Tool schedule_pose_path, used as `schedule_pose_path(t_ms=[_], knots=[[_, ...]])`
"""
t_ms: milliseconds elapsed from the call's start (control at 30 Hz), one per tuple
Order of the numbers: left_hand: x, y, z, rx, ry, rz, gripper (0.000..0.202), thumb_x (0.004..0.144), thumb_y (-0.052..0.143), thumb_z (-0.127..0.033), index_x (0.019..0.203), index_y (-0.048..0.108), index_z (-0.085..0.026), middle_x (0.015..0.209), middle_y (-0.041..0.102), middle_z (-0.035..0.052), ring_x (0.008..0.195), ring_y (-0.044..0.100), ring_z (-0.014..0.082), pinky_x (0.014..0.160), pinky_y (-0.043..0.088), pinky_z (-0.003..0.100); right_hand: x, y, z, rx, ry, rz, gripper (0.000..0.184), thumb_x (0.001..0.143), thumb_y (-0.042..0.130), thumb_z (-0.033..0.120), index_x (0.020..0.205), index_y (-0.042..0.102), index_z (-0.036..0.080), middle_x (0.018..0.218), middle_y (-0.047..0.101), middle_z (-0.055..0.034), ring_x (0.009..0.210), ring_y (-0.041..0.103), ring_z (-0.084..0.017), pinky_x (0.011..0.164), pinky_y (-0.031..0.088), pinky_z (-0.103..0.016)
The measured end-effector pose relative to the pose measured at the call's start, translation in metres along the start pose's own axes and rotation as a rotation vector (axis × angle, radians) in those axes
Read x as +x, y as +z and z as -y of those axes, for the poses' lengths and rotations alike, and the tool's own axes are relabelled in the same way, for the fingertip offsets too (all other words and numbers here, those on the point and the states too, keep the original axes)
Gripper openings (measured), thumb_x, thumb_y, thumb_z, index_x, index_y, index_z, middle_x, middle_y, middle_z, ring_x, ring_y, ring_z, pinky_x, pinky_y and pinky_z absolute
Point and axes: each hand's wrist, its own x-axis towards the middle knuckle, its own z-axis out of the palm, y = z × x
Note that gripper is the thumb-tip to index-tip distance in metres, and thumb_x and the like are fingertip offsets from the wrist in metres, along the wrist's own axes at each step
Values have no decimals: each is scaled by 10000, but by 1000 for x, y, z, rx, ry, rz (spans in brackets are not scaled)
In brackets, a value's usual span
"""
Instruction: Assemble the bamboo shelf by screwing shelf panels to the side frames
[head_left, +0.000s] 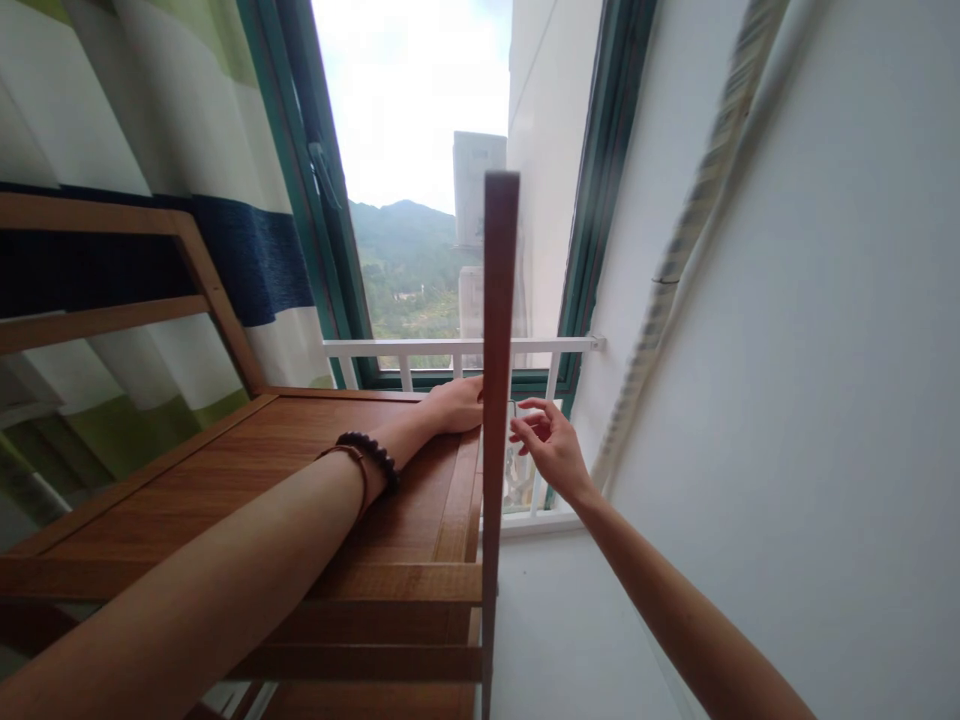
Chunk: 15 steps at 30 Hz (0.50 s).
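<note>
My left hand (pixel 454 404), with a dark bead bracelet (pixel 369 455) and a thin brown cord on its wrist, reaches across the shelf. It lies against the inner side of the rack's upright wooden post (pixel 498 380), which hides its fingertips, so its grip cannot be made out. On the other side of the post is my right hand (pixel 553 442), thumb and fingers curled into a pinch. A thin bent metal rod that looks like a hex key (pixel 515 408) shows at its fingertips, close to the post. The brown wooden shelf board (pixel 247 480) lies under my left forearm.
A second wooden side frame (pixel 225 335) rises at the left before a striped curtain (pixel 247 250). Behind stand a white railing (pixel 420 348) and a green-framed window (pixel 334 230). A white wall (pixel 810 330) with a wrapped pipe (pixel 667 270) bounds the right side.
</note>
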Motion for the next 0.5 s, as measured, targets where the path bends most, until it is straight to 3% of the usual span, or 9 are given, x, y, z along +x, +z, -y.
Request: schedule_pose_path(t_ms=[100,233,367,500], knots=[[0,0,1,4,-9,9,338,711,514,-461,953,589,-236,857,628,11,771,577,191,666,406,267,0,0,14,-23,-48,53,256,799,568,396,947,626,195,872,674,-52,792,647,-167,590,538,-260],[1,0,1,27,7,3,394,733,494,-472,1048,580,-251,898,647,19,796,586,203,671,412,272,11,-2,20,-52,-141,70,316,779,606,404,1025,633,208,957,673,-52,840,641,-160,724,534,-286],[2,1,-2,124,3,40,341,756,474,-430,980,622,-219,923,661,40,806,595,211,680,422,278,33,-4,19,-111,-194,7,292,772,599,447,853,666,175,874,651,-52,683,627,-131,596,522,-250],[0,-2,-10,106,-43,56,311,755,484,-411,919,645,-203,878,667,31,798,599,201,707,426,268,60,-4,16,-62,-138,-2,279,766,605,418,818,637,146,685,613,-18,517,561,-95,459,481,-217]])
